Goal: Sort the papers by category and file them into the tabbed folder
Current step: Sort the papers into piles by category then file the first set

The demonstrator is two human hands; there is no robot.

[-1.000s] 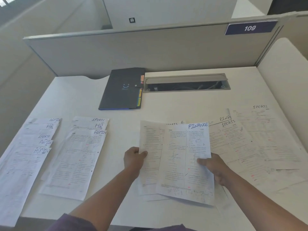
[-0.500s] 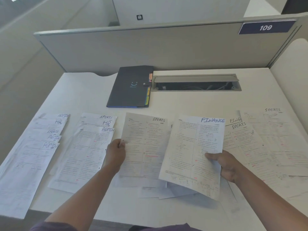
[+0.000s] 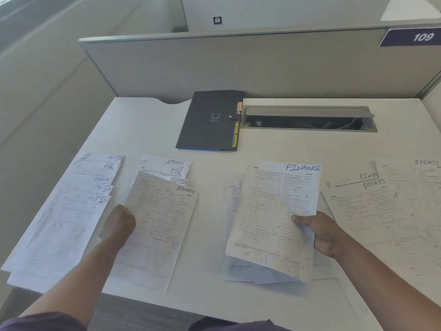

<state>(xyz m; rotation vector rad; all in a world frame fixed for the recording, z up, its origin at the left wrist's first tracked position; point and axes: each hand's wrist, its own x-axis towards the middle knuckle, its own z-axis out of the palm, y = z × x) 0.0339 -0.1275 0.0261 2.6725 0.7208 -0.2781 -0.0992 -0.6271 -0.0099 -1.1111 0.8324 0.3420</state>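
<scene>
Since a second ago you have drawn the two sheets apart: your left hand [image 3: 119, 223] has carried the white printed sheet marked SPORTS [image 3: 157, 225] outward over the fanned white pile headed HR and ADMIN [image 3: 176, 170], while your right hand [image 3: 322, 232] pinches the white sheet marked FINANCE [image 3: 276, 211] at its edge, thumb on top, lifted off the white tabletop [image 3: 286, 144]. Both hands grip paper, well apart. Expect each sheet to be light and limp, sagging away from the pinch and sliding easily; holding mid-edge looks steadiest. Beyond and between your hands lies the dark snap-closed tabbed folder [image 3: 210, 120], still shut.
</scene>
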